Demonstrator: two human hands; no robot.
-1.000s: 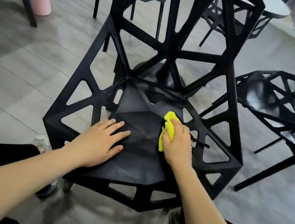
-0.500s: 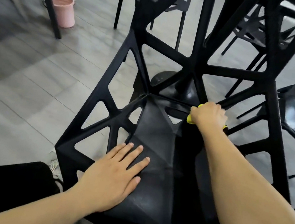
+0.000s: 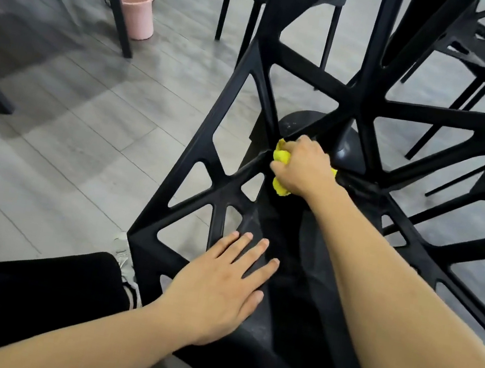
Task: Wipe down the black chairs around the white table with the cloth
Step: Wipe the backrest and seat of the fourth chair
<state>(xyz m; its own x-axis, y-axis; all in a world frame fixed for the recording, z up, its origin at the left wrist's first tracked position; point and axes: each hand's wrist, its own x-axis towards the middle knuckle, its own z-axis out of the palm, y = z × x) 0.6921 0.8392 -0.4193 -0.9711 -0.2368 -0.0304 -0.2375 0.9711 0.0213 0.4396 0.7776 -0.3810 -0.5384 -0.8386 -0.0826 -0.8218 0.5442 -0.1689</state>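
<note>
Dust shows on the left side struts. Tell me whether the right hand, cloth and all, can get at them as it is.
Probably yes. The right hand holds the yellow cloth at the seat's back corner, beside the left struts. The left hand lies flat nearer the front, out of the way.

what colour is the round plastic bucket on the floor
Pink, in the head view: the round plastic bucket.

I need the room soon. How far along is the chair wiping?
Nothing looks finished. In hand: the right hand presses the yellow cloth into the rear seat corner of the near chair, the left hand flat on its seat. Left: its backrest and the other chairs.
</note>
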